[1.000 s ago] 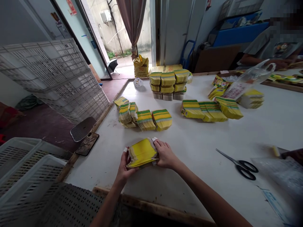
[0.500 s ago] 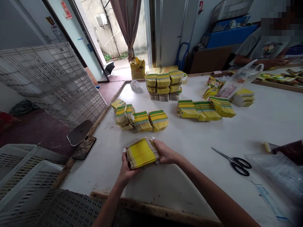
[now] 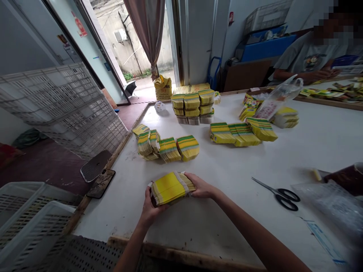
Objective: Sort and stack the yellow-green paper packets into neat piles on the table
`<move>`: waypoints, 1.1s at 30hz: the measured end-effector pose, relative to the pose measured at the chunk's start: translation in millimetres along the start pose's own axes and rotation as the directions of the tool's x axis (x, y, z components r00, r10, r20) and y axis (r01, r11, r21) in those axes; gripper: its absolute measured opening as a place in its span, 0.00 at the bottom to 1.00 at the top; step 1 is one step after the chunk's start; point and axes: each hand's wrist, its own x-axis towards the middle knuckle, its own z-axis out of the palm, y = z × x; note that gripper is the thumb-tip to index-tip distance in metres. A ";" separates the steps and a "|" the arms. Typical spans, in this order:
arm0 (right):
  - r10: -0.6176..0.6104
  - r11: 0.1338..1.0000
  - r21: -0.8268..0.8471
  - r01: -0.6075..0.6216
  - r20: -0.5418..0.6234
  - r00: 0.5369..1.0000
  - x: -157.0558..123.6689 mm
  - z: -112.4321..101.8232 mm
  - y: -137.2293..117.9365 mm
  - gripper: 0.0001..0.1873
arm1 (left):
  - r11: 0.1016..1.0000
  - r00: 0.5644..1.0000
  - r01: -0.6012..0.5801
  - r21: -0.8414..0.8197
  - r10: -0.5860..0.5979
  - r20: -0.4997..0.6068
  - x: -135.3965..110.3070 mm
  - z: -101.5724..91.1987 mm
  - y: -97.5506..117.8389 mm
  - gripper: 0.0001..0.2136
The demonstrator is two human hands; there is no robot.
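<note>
A thick stack of yellow packets (image 3: pixel 171 187) is held between both my hands just above the white table (image 3: pixel 227 226), near its front edge. My left hand (image 3: pixel 149 209) grips the stack's left end from below, fingers wrapped round it. On the right end, my right hand (image 3: pixel 200 186) is closed on the stack. Some fingertips wear white tape.
Bundles of yellow-green packets (image 3: pixel 167 146) lie beyond my hands, with more (image 3: pixel 241 132) at mid-table and a pile (image 3: pixel 193 104) at the far edge. Black scissors (image 3: pixel 280 194) lie to the right. Two phones (image 3: pixel 98 177) rest at the left edge. White crates (image 3: pixel 62 105) stand left. Another person (image 3: pixel 314 56) sits far right.
The stack has lifted and tilted slightly between my hands, and its edges look more squared. My view has shifted a little to the right.
</note>
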 end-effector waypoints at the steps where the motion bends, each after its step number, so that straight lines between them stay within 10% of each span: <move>1: -0.007 1.000 0.020 0.007 -0.004 1.000 -1.0 -0.1 -0.6 0.39 | 1.000 1.000 0.003 -0.005 -0.002 0.005 -0.3 1.4 0.4 0.55; 12: 0.184 0.949 0.291 -0.119 -0.206 0.961 0.7 13.6 -13.3 0.34 | 0.997 0.986 0.023 0.077 -0.010 -0.166 0.5 5.6 18.8 0.49; 22: 0.514 0.753 0.476 -0.454 0.003 0.858 46.0 13.9 -53.0 0.19 | 0.877 0.873 0.466 0.118 -0.434 -0.223 17.2 -34.3 64.5 0.30; 33: 0.552 0.603 0.608 -0.516 0.148 0.820 30.3 13.1 -57.9 0.32 | 0.872 0.848 0.484 0.069 -0.449 -0.282 20.9 -38.9 61.0 0.25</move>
